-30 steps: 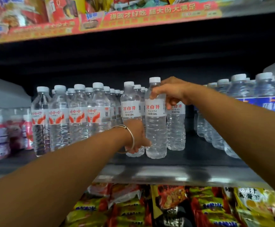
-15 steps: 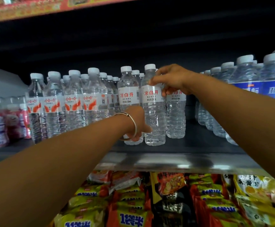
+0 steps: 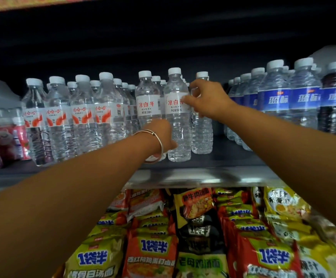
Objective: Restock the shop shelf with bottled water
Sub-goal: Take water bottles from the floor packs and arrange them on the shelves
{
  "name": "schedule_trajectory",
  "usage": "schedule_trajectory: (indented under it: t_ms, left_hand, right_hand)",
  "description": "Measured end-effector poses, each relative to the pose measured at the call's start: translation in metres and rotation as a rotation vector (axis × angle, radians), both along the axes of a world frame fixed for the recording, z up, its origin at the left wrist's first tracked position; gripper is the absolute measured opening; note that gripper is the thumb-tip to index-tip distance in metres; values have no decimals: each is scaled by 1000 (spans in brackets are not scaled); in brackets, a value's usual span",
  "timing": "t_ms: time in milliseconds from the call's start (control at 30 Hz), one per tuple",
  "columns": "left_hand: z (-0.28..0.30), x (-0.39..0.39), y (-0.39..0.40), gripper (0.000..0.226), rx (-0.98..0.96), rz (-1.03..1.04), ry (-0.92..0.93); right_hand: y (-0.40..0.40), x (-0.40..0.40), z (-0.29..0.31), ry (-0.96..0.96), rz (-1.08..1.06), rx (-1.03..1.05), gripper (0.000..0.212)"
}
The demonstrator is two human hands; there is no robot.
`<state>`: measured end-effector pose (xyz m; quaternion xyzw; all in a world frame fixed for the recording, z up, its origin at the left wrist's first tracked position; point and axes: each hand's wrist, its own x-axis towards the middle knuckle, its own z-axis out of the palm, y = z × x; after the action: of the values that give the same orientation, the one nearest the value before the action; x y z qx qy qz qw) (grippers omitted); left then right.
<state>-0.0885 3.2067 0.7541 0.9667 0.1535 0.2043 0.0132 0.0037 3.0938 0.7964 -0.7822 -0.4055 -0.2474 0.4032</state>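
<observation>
Many bottles [image 3: 73, 117] – noodle packets [image 3: 151, 255] below.

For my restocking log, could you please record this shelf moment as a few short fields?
Setting: dark metal shop shelf
Left hand: holds the base of a clear white-capped water bottle with red lettering
Right hand: fingers touch that bottle's label
Bottle: upright at the shelf front
Neighbours: clear blue-labelled water bottles to the right
Below: bright noodle packets

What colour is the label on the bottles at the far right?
Blue with white lettering, on the right-hand bottles, seen in the head view.
</observation>
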Motion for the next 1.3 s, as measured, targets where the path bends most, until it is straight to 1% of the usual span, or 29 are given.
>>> schedule_trajectory:
  t_ms: [67, 133, 233, 300, 367, 467, 567, 667, 833, 933, 1000, 1100, 1267, 1300]
  left_hand:
    - [-3, -7, -7, 28, 56, -38, -17]
    - [-5, -15, -17, 26, 95, -81, -10]
    - [-14, -30, -35, 28, 103, -147, 13]
    - [-25, -40, -50, 32, 111, -206, 33]
    - [-43, -51, -68, 36, 124, -272, 59]
    - [-84, -66, -98, 39, 153, -366, 134]
    - [-128, -69, -116, 38, 157, -404, 236]
    - [-187, -63, -137, 38, 130, -460, 382]
    - [-287, -43, -169, 43, 63, -532, 581]
    - [-359, -25, -182, 38, -7, -553, 694]
    - [-412, -18, -193, 36, -34, -571, 762]
    - [-501, -8, -207, 36, -29, -595, 818]
    - [-663, 5, -220, 27, -71, -597, 845]
    - [-694, 6, -222, 28, -68, -582, 863]
  right_hand:
    - [-10, -11, -11, -140, -150, -139, 37]
    - [-22, -27, -23, -249, -286, -334, 39]
    - [-38, -56, -43, -333, -477, -578, 38]
    - [-53, -79, -59, -315, -563, -666, 30]
    - [-73, -101, -80, -273, -613, -739, 29]
    - [-104, -128, -127, -178, -639, -846, 30]
    - [-124, -137, -176, -103, -622, -885, 28]
    - [-146, -138, -238, 59, -597, -980, 29]
    - [-181, -127, -340, 269, -536, -1111, 33]
    - [-200, -116, -405, 373, -493, -1160, 33]
    - [-213, -108, -455, 442, -477, -1184, 35]
    - [-227, -96, -545, 590, -461, -1192, 32]
    - [-248, -90, -697, 800, -407, -1145, 32]
    - [-250, -88, -728, 843, -399, -1142, 32]
